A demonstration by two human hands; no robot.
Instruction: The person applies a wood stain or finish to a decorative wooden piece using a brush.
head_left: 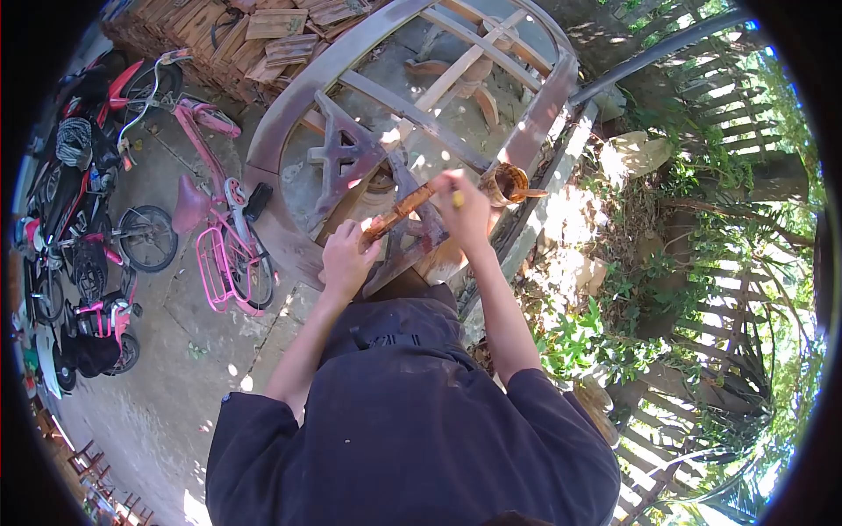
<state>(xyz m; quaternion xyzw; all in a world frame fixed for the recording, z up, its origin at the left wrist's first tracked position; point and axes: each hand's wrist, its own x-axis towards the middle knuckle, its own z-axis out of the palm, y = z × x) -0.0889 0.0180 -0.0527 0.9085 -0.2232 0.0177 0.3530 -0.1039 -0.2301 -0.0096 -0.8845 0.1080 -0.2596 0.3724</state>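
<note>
My left hand [347,259] is closed around the near end of a narrow, reddish-brown wooden piece [396,215], which slants up to the right. At its far end is my right hand [465,210], with fingers curled; a small yellow bit shows between them, too little to name. Beneath both hands lie dark-stained cut-out wooden panels [344,156], resting on a large oval wooden frame [289,105] with crossing slats. Just right of my right hand stands a brown-stained pot [506,181] with a stick-like handle jutting from its rim.
A pink bicycle [209,206] stands on the concrete at left, with motorbikes [79,193] and small bikes beyond it. Stacked wooden boards [276,35] fill the top left. On the right are a low concrete edge, plants [605,342] and a slatted fence [741,307].
</note>
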